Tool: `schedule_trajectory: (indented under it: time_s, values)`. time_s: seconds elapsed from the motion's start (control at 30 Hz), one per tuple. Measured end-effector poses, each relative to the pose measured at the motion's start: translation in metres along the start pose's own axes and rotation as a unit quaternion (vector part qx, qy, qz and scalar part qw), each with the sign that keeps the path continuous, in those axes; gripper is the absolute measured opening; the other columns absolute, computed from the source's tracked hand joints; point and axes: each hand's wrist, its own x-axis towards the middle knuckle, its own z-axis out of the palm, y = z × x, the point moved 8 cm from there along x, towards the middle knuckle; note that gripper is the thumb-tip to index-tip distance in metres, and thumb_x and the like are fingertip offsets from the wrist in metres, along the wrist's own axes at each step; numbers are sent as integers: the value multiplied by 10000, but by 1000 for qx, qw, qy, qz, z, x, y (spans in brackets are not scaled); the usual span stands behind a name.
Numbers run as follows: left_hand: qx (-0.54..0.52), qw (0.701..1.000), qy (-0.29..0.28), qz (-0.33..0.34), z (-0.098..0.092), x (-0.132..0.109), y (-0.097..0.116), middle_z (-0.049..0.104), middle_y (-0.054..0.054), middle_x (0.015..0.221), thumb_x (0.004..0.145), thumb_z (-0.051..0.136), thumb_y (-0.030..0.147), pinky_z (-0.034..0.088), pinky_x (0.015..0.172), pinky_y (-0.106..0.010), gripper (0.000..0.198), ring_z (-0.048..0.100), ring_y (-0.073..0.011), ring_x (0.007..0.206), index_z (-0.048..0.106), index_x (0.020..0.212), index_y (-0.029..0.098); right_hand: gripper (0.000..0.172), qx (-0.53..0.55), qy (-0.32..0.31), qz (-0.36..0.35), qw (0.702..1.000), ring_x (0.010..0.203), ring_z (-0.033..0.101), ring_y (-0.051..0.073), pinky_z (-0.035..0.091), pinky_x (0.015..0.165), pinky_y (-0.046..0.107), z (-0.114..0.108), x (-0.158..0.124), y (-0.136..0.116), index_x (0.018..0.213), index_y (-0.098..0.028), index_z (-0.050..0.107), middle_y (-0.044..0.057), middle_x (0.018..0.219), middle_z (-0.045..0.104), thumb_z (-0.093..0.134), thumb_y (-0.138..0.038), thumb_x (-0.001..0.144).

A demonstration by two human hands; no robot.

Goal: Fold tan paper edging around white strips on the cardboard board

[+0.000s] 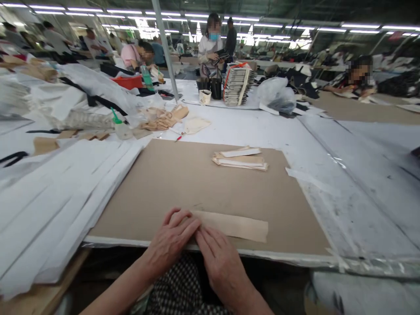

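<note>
A flat beige strip [241,225] lies on the brown board [157,179] near the front edge. Its left end is covered by my two hands, which meet there with the fingertips touching. My left hand [172,238] has its fingers curled and pressed down on that end. From the right side, my right hand [218,256] closes on the same end, its fingers together and pointing away from me. The thumbs and the covered part of the strip are hidden. Farther back on the board rests a small pile of beige and white strips [241,158].
Long white strips [72,197] are layered along the left. Behind them stands a green-capped bottle [120,124]. A red pen [179,137] lies beyond the board. A tied stack [238,85] and a plastic bag [277,96] sit farther back, with several people at work around.
</note>
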Motion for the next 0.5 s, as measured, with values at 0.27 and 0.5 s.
schedule_trajectory:
  time_s: [0.27,0.5]
  values:
    - [23,999,-29,10,3,1,-2,680,-8,1133,858,466,40,179,1111,-429,415,485,-234,1179,607,1162,285,334,-106,43,132,985,1101,581,250,376,1011,436,-47,-32,36,1217,-119,620,103,1177,676,389,-169,981]
    - [-20,998,-62,9,-8,-8,-7,664,-15,1191,920,487,81,192,1151,-441,324,441,-223,1255,613,1151,271,310,-191,29,63,979,1021,616,268,390,917,463,-52,-69,59,1208,-143,626,91,1158,692,426,-210,981]
